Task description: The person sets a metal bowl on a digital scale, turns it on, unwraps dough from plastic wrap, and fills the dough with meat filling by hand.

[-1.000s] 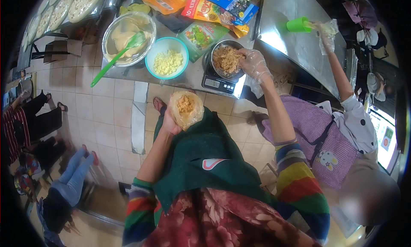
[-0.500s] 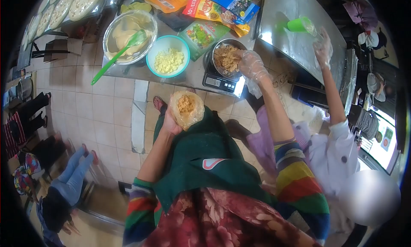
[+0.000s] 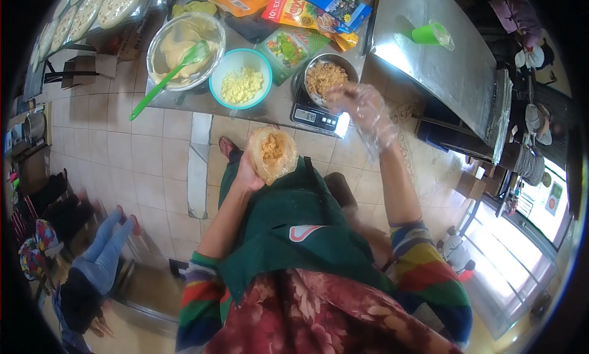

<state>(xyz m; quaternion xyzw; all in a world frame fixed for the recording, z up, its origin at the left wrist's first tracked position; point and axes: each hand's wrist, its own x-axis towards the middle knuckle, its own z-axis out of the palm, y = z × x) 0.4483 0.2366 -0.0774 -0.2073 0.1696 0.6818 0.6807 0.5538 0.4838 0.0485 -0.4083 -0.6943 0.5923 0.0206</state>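
Note:
My left hand (image 3: pixel 250 171) holds a round, pale flattened piece of dough (image 3: pixel 281 166) in front of my green apron, with a clump of brown shredded filling (image 3: pixel 270 147) in its middle. My gloved right hand (image 3: pixel 362 111), in clear plastic, is at the lower right rim of a metal bowl (image 3: pixel 354 72) of the same brown filling. Its fingertips are pressed together; what they hold, if anything, is too blurred to name. The bowl sits on a digital scale (image 3: pixel 314 119) at the table's edge.
Left of the scale stand a turquoise-rimmed bowl (image 3: pixel 240 105) of yellow crumbs and a metal bowl (image 3: pixel 152 53) with cream and a green spatula (image 3: pixel 153 93). Food packets (image 3: pixel 294 50) lie behind. A green cup (image 3: pixel 427 35) lies on the right metal surface. People (image 3: pixel 92 271) are at left.
My right hand has drawn back from the filling towards me. My left hand with the dough has shifted slightly right. The co-worker at the right has mostly left view, leaving the green cup.

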